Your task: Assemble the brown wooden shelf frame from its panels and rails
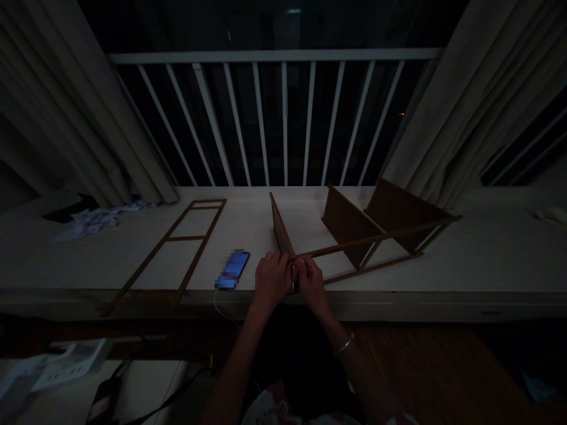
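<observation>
A brown wooden shelf unit (pixel 352 228), partly assembled, lies on its side on the pale ledge, with several boards joined to long side rails. My left hand (pixel 272 278) is closed around the near left corner of this unit, by its leftmost board (pixel 280 227). Right beside it, my right hand (pixel 311 284) pinches something small and thin against the same corner. Dim light and the fingers hide what that is. Left of my hands lies a phone (pixel 234 270) with a lit screen and a white cable. Farther left rests a separate ladder-like wooden frame (pixel 186 238).
The pale ledge (pixel 482 260) runs below a window with a white railing (pixel 283 57) and curtains (pixel 447 112) at both sides. Crumpled white papers (pixel 95 221) lie at the left. Behind the ledge's front edge, lower left, is a table (pixel 146 378) with cables and a white box.
</observation>
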`<state>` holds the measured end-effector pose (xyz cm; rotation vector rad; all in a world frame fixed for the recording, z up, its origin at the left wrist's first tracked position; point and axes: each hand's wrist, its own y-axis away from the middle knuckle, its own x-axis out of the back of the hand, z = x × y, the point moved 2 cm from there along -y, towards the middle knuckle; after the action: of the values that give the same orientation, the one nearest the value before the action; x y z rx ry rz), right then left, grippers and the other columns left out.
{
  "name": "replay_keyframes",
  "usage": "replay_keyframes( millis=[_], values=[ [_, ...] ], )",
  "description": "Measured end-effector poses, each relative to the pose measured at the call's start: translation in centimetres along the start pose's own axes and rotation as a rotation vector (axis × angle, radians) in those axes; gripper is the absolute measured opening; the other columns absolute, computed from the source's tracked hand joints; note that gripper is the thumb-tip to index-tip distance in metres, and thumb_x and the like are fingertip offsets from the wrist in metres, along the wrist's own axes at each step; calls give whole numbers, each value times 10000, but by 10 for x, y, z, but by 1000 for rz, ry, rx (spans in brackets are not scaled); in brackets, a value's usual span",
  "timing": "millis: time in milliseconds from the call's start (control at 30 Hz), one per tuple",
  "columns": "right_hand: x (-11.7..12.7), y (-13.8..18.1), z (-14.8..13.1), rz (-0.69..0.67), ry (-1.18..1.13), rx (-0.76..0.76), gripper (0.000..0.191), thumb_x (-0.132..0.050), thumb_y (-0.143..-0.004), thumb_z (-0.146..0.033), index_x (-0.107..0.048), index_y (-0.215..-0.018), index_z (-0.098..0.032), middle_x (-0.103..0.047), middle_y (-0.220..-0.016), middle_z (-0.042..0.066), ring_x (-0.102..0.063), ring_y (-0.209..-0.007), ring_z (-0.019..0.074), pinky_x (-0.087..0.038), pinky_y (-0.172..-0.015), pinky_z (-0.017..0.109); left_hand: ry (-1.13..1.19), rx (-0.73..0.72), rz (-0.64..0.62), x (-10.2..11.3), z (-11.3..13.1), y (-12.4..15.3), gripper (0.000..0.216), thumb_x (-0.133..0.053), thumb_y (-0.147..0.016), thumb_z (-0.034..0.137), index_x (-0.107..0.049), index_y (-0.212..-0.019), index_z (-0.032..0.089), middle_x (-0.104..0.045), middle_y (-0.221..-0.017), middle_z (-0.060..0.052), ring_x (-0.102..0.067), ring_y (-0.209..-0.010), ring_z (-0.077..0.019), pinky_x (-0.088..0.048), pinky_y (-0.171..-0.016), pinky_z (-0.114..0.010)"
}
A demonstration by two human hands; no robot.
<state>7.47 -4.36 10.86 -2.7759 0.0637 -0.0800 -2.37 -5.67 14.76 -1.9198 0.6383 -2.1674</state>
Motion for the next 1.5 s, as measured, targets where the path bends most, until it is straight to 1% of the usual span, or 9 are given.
replay_keyframes(
  millis=[200,367,633,800,1067,1333,1500],
  values=[
    [6,-2,2,-63,34,34,206,-331,-841,-332,-460,-762,-192,-469,-574,-36,-442,-521,98,-364,-558,226,-3,-7,10,-1,-1,0,209,-307,-829,297,-489,-827,195,-494,-814,-62,-420,-814,-192,-322,-706,-316],
    [7,-1,5,-72,-30,7,221,-307,-849,-343,-450,-772,-193,-478,-556,-40,-453,-528,101,-377,-572,229,-8,-5,25,-2,0,1,206,-300,-832,289,-483,-813,195,-492,-814,-58,-418,-813,-191,-316,-715,-321],
    [6,-1,5,-51,-76,-36,207,-359,-823,-367,-454,-793,-186,-494,-554,-37,-465,-510,93,-386,-527,214,-2,-6,13,0,0,0,195,-312,-828,278,-486,-801,193,-495,-813,-60,-423,-805,-188,-316,-712,-322],
    [9,-1,3,-90,-113,-73,191,-382,-812,-361,-389,-912,-198,-520,-545,-49,-502,-492,97,-385,-485,203,3,-3,6,0,0,0,203,-308,-830,289,-485,-808,194,-497,-810,-62,-425,-806,-188,-319,-712,-323],
    [8,-3,-1,-121,-99,-52,146,-387,-816,-328,-345,-890,-208,-547,-559,-47,-530,-514,99,-406,-521,212,-4,-20,1,-1,-1,0,220,-273,-843,277,-470,-793,192,-501,-808,-58,-429,-801,-184,-321,-702,-319],
    [10,-1,4,-105,-149,-93,155,-397,-807,-339,-337,-869,-211,-566,-583,-35,-544,-536,111,-417,-520,220,-7,-9,-8,-2,-2,0,197,-298,-836,275,-471,-806,187,-504,-821,-64,-432,-803,-188,-323,-710,-322],
    [7,-1,2,-67,-161,-105,157,-404,-804,-348,-347,-866,-216,-541,-536,-56,-518,-481,102,-401,-482,207,1,-15,-10,-2,-2,0,183,-317,-827,292,-470,-809,192,-499,-829,-64,-431,-818,-191,-328,-708,-316]
  ],
)
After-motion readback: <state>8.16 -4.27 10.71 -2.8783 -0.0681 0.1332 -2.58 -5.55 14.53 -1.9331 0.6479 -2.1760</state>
